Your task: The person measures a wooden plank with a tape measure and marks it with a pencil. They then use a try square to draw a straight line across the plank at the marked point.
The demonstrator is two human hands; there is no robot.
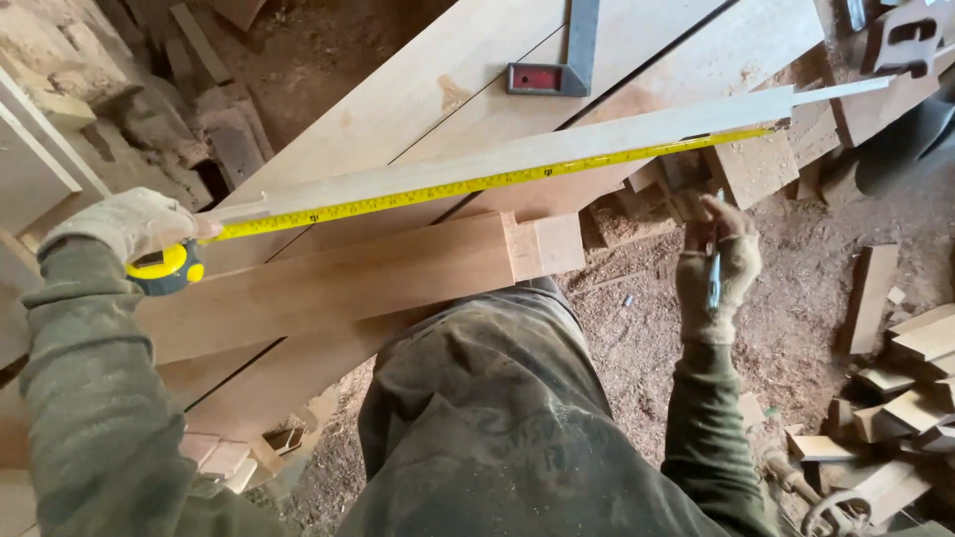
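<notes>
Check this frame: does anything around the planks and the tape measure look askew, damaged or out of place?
Nothing looks damaged. The left hand holds a yellow tape measure, its blade stretched along a narrow wood strip. The right hand holds a pen. A try square lies on the planks; sawdust and offcuts litter the floor.

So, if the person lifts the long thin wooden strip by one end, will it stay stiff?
Probably not: the strip is long and thin, so it would likely sag. It looks light. Its narrow far end might snap.
</notes>
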